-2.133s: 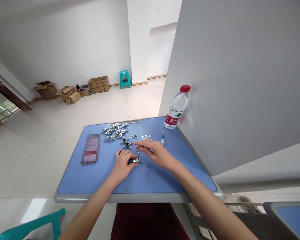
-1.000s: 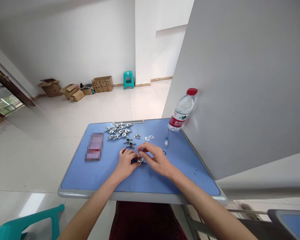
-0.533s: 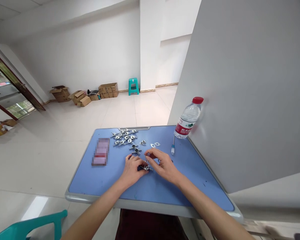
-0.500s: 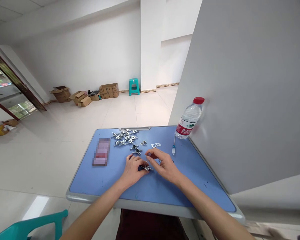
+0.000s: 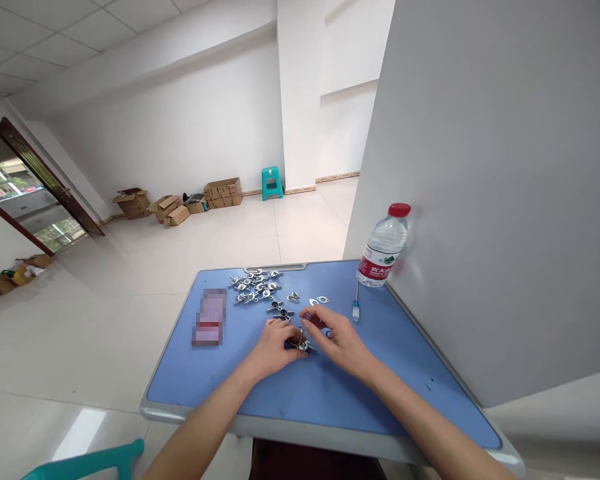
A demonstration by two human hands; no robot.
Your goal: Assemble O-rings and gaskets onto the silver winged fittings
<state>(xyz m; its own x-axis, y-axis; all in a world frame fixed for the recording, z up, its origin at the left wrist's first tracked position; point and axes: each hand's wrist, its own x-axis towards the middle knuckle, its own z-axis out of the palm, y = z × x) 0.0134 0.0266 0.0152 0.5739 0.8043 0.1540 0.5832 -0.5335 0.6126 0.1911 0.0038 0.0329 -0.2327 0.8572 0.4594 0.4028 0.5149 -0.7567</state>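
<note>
On the blue table, my left hand (image 5: 275,350) is closed around a small silver metal fitting (image 5: 305,346), with thumb and fingers at its left side. My right hand (image 5: 341,341) hovers just above and right of it, thumb and forefinger drawn together in a pinch. A thin, small piece seems to be at those fingertips, too small to name. Two fittings with dark round centres (image 5: 280,309) lie just beyond my hands. Behind them is a pile of silver metal fittings (image 5: 254,287). Flat oval plates with holes (image 5: 323,299) rest beyond my right hand.
A screwdriver (image 5: 356,311) with a clear blue handle lies on the right, by a red-capped water bottle (image 5: 383,248) at the grey partition. A blurred purple rectangle (image 5: 210,319) lies left on the blue table (image 5: 195,373). Cardboard boxes (image 5: 223,193) and a green stool (image 5: 272,183) stand by the wall.
The camera view has tilted, so everything sits slightly lower and further right. My left hand still holds the fitting; my right hand keeps its pinch above it.
</note>
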